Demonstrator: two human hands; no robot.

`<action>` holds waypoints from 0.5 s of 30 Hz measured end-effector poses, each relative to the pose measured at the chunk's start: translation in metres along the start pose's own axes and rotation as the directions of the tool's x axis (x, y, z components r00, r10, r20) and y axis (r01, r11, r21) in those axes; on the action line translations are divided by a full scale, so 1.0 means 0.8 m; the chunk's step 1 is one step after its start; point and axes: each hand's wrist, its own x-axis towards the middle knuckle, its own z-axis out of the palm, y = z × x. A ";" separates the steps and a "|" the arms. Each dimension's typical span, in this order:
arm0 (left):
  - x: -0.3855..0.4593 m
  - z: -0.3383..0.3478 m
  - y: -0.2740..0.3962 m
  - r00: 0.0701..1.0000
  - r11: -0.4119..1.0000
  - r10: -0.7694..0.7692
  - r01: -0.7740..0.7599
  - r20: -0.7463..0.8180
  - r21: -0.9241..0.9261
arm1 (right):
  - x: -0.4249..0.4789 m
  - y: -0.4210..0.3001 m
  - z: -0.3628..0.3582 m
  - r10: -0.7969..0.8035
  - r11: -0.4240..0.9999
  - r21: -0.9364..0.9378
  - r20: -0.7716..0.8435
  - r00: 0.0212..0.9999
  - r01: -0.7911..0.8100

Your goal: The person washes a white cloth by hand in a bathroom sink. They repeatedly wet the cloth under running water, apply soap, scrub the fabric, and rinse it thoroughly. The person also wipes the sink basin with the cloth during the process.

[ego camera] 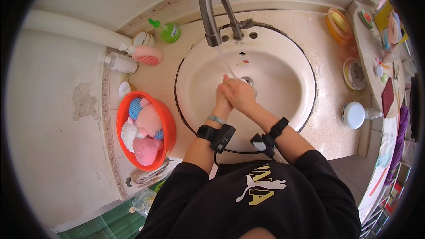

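Note:
Water runs from a curved metal faucet onto my hands, which are pressed together over the white oval washbasin. My right hand lies over my left hand and covers much of it. Whether anything is between the palms is hidden. Just beyond my fingers sits the metal drain, partly covered. Each forearm wears a black strap with a small device, and a pale bangle circles my left wrist.
Left of the basin stands an orange-red plastic tub holding plush toys. Behind it are a pink pump bottle and a green soap bottle. On the right are a white-lidded jar, a round container and an orange dish.

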 end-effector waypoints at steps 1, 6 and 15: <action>-0.007 0.010 -0.008 0.996 0.989 0.036 -0.023 -0.084 0.143 | 0.011 0.016 0.002 0.153 0.988 0.003 0.043 0.987 -0.153; -0.023 0.039 0.002 0.957 0.845 0.157 -0.002 -0.246 0.534 | 0.022 0.048 0.005 0.396 0.915 0.043 0.094 0.913 -0.402; -0.029 0.031 0.001 0.967 0.849 0.124 0.013 -0.223 0.528 | 0.031 0.058 0.010 0.434 0.897 0.033 0.130 0.891 -0.442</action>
